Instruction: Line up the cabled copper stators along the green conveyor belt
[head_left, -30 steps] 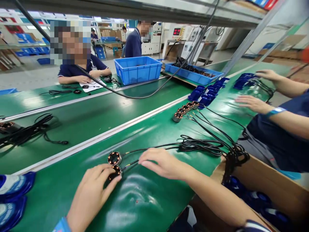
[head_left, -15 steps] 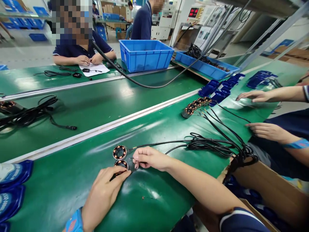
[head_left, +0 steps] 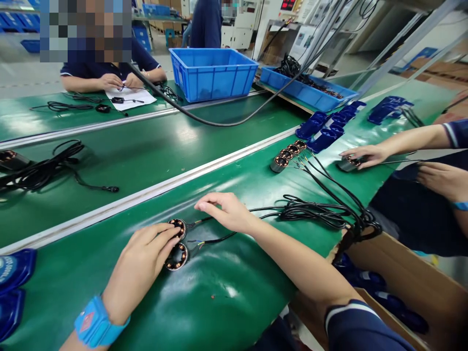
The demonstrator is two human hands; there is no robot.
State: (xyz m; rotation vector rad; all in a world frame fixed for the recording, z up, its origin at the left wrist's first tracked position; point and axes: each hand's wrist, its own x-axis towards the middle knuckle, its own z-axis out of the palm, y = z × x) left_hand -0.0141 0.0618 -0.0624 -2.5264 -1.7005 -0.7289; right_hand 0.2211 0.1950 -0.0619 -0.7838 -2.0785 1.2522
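Two round copper-wound coils lie side by side on the green bench mat (head_left: 226,297). My left hand (head_left: 141,265) rests on them, its fingers spread over the near coil (head_left: 177,257) and touching the far coil (head_left: 178,227). Black cables (head_left: 310,214) run from the coils to the right. My right hand (head_left: 226,210) hovers just past the coils with its fingers extended and nothing in it. A blue wristband (head_left: 95,322) sits on my left wrist.
A row of several more coils (head_left: 287,156) and blue trays (head_left: 325,131) lies farther along. A co-worker's hand (head_left: 360,156) on the right covers another coil. A cardboard box (head_left: 402,282) stands at the bench edge. Blue bins (head_left: 210,73) and a seated person lie beyond the conveyor.
My right hand let go of the cable by the coils and lifted up and away. My left hand slid forward over both coils. The co-worker's hand came down on a coil.
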